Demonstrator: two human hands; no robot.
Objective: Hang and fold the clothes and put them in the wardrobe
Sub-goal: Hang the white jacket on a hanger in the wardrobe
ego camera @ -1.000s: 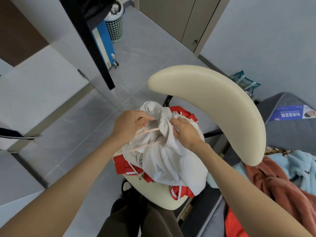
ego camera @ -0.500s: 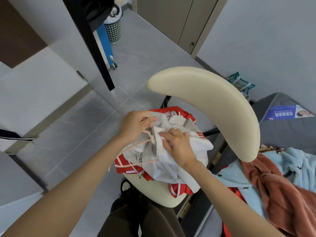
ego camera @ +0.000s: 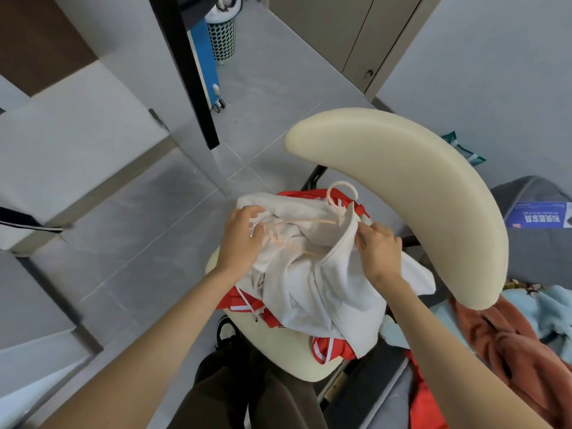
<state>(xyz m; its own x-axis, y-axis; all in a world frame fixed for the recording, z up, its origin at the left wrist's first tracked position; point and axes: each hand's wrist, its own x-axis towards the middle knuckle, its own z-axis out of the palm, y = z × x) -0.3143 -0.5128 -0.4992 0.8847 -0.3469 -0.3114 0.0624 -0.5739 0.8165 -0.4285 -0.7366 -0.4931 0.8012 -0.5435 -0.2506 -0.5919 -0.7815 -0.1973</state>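
Two hands busy at a white garment [ego camera: 312,292], heaped on the cream chair seat [ego camera: 278,345] and spilling over its right edge. Left hand [ego camera: 243,243] clenched round a bunch of the white cloth near the seat's left edge, fingers curled in, possibly round one end of a thin pink hanger [ego camera: 337,218] as well; too tangled to tell. Right hand [ego camera: 379,247] pinching the folded rim of the garment's opening near the far right of the seat, pulling it up into a ridge. Hanger bars half buried inside the cloth between the two hands, hook poking out at the seat's far edge, just under the curved backrest [ego camera: 402,187]. Beneath the white cloth, a red garment [ego camera: 244,305] with white stripes, showing at the left, near and far edges of the seat. To the right, a grey bed [ego camera: 532,249] carrying a rust blanket [ego camera: 510,345] and a light blue one [ego camera: 551,308]. Farther off on the tiled floor [ego camera: 139,227], a perforated basket [ego camera: 221,35].
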